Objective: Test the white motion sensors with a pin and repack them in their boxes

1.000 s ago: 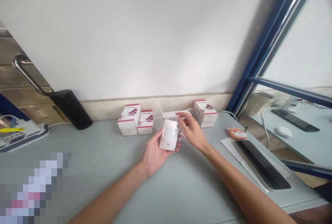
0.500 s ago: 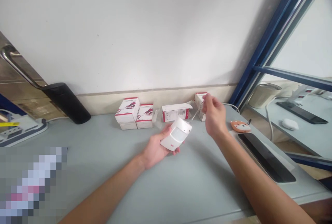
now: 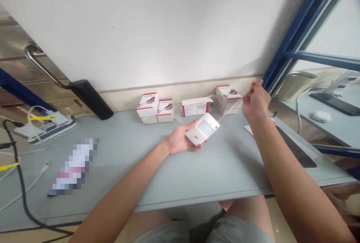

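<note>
My left hand (image 3: 182, 138) is wrapped round a white motion detector (image 3: 203, 129) with a pale lens window and a small red mark, held tilted above the table. From its upper right corner a thin, straight antenna (image 3: 232, 108) slants up to the right. My right hand (image 3: 257, 100) pinches the far end of this antenna between thumb and fingers, near the blue window frame.
Red-and-white boxes (image 3: 148, 105) stand along the wall, with an open box (image 3: 195, 108) and more boxes (image 3: 228, 98) further right. A phone (image 3: 298, 149) lies partly under my right forearm. At left are a power strip (image 3: 60, 125), cables and a black cylinder (image 3: 91, 98).
My right hand has moved up and right, away from the detector, and a longer stretch of antenna shows. The view has tilted down, bringing the table edge and my legs into sight.
</note>
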A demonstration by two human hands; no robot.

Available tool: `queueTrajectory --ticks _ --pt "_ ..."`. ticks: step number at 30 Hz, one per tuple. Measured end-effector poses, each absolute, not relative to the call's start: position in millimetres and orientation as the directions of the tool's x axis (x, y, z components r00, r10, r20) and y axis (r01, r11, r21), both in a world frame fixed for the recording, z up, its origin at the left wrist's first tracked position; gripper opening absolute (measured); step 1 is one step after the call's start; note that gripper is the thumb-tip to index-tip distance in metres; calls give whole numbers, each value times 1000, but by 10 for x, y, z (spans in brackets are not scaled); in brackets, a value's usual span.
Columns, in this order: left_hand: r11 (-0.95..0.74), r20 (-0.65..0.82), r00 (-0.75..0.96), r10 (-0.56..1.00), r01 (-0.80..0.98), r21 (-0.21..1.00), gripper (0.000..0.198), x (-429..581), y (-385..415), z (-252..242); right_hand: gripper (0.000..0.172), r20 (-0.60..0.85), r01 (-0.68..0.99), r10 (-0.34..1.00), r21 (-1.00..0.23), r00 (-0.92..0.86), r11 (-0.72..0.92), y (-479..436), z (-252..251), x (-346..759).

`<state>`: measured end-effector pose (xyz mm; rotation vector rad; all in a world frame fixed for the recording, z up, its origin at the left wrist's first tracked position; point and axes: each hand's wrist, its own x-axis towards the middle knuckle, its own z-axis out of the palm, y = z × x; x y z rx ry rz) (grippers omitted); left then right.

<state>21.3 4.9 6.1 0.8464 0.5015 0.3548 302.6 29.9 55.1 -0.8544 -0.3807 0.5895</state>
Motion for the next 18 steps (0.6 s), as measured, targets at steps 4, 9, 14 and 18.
queueTrajectory --ticks 4,9,14,18 --pt "631 -268 846 462 -101 769 49 210 30 63 29 76 -429 679 -722 730 543 258 610 3198" --pt "643 -260 893 368 -43 764 52 172 53 78 33 116 -543 784 -658 610 521 161 701 3389" --pt "643 -282 903 323 10 766 50 111 124 100 40 148 -574 790 -610 594 546 85 724 3485" --pt "662 -330 877 349 18 749 55 74 135 89 37 163 -604 807 -583 568 543 76 715 3484"
